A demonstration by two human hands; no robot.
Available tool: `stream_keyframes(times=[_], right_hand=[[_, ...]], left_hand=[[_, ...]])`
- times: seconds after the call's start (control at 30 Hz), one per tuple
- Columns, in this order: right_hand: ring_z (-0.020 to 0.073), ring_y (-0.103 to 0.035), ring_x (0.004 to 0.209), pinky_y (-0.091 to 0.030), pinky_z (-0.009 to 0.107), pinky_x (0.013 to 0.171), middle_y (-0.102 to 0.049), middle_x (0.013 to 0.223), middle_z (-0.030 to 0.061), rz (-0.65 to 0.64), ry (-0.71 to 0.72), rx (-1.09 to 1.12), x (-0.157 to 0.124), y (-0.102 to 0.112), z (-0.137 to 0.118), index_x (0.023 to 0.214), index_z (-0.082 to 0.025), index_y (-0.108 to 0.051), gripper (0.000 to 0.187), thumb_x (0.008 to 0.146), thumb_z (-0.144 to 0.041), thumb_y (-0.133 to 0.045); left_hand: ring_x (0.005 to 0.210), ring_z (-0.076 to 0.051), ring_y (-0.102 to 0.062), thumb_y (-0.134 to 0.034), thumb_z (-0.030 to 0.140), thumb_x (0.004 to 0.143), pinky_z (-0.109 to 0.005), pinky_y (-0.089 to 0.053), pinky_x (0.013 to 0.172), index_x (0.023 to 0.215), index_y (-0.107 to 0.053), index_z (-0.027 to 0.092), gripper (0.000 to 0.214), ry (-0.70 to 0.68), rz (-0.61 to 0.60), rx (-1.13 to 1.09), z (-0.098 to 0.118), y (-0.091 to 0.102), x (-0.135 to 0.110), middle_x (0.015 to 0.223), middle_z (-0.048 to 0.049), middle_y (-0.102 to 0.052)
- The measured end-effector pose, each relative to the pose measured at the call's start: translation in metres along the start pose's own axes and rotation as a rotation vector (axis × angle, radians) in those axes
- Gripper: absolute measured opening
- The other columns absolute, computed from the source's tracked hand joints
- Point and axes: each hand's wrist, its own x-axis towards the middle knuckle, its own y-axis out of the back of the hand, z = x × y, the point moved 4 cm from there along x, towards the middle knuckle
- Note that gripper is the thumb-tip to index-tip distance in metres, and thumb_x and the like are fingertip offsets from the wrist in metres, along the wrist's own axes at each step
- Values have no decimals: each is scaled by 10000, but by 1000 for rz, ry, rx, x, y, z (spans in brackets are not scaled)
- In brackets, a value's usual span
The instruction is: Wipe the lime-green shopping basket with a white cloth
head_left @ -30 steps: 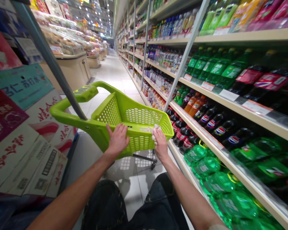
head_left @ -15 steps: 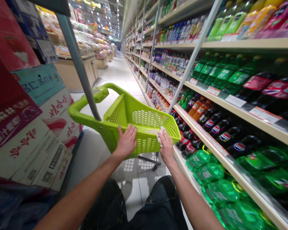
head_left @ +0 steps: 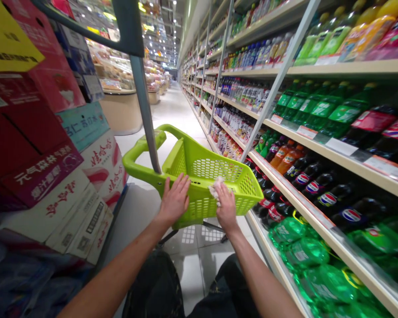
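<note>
A bright green plastic shopping cart (head_left: 199, 207) stands side-on before me, its basket walls full of holes. My left hand (head_left: 175, 198) lies flat on the cart's near side by the grey upright post (head_left: 146, 115), fingers stretched and holding nothing. Toward the basket's right end, my right hand (head_left: 226, 206) presses a crumpled white tissue (head_left: 216, 185) against the near rim. The fingers partly cover the tissue.
Shelves of drink bottles (head_left: 318, 185) run along the right, with large green bottles (head_left: 305, 251) at the bottom. Stacked cartons (head_left: 63, 198) rise on the left. A tiled aisle (head_left: 166, 104) stretches away past the cart toward display counters (head_left: 119, 110).
My right hand has slid the tissue leftward along the cart's rim. The left hand stays on the side. The whole view has shifted, so the cart appears farther right and lower.
</note>
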Motion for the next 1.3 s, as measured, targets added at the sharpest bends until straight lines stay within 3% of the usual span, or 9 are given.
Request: stream_keyframes(times=[0.17, 0.4, 0.47, 0.57, 0.7, 0.8, 0.9, 1.13, 1.3], right_hand=[[183, -321, 1250, -177, 442, 1026, -452, 1294, 83, 35, -168, -14, 3, 7, 23, 1246, -169, -430, 688, 593, 14, -316], [136, -265, 1277, -140, 375, 1052, -384, 1349, 56, -54, 162, 206, 51, -22, -125, 1269, -182, -405, 651, 655, 22, -330], [133, -248, 1283, -120, 370, 1056, -371, 1358, 53, -55, 246, 201, 57, -25, -142, 1274, -182, -400, 621, 686, 9, -344], [146, -287, 1265, -117, 406, 1049, -395, 1343, 58, -76, 216, 141, 54, -24, -117, 1258, -204, -419, 622, 681, 20, -354], [181, -351, 1227, -134, 465, 1027, -442, 1305, 87, -70, -19, 52, 44, -18, -64, 1220, -207, -464, 654, 637, 58, -335], [173, -320, 1247, -126, 458, 1031, -422, 1321, 83, -61, 28, 66, 41, -15, -72, 1242, -209, -439, 656, 651, 51, -323], [156, -277, 1270, -106, 433, 1043, -390, 1346, 66, -83, 165, 93, 40, -15, -88, 1272, -218, -400, 643, 681, 26, -331], [175, -334, 1238, -115, 476, 1026, -422, 1323, 75, -48, -87, -23, 27, -9, -33, 1243, -228, -434, 666, 649, 52, -321], [163, -284, 1267, -119, 436, 1035, -402, 1338, 67, -82, 84, -15, 24, -10, -44, 1265, -203, -409, 625, 689, 24, -323]], left_hand=[[1264, -252, -281, -438, 228, 755, -481, -72, 1058, 1240, -388, 118, 500, 319, 337, 30, -50, 36, -13, 1314, -149, -406], [1313, -258, -158, -414, 175, 717, -491, -31, 1053, 1261, -365, 138, 547, 326, 171, 100, -68, 39, -1, 1338, -112, -392], [1312, -245, -168, -396, 171, 727, -495, -4, 1052, 1262, -364, 153, 536, 311, 160, 110, -68, 39, -3, 1336, -102, -399], [1311, -233, -179, -386, 161, 733, -512, 33, 1045, 1262, -364, 180, 529, 299, 151, 125, -69, 42, -7, 1334, -84, -408], [1315, -238, -166, -393, 171, 742, -506, -18, 1056, 1286, -324, 138, 550, 340, 218, 108, -59, 46, -9, 1380, -126, -323], [1315, -225, -170, -387, 167, 751, -472, -50, 1071, 1293, -316, 100, 551, 266, 231, 85, -37, 40, -7, 1386, -150, -301], [1302, -211, -217, -362, 129, 742, -495, -3, 1068, 1280, -356, 130, 538, 122, 87, 88, -19, 25, -5, 1362, -111, -357], [1302, -238, -210, -361, 140, 733, -570, 11, 1042, 1272, -382, 114, 539, 112, -78, 152, -9, 13, -2, 1365, -96, -350], [1300, -231, -218, -355, 151, 740, -571, -20, 1046, 1260, -402, 106, 524, 72, -154, 130, 12, 3, 2, 1354, -94, -368]])
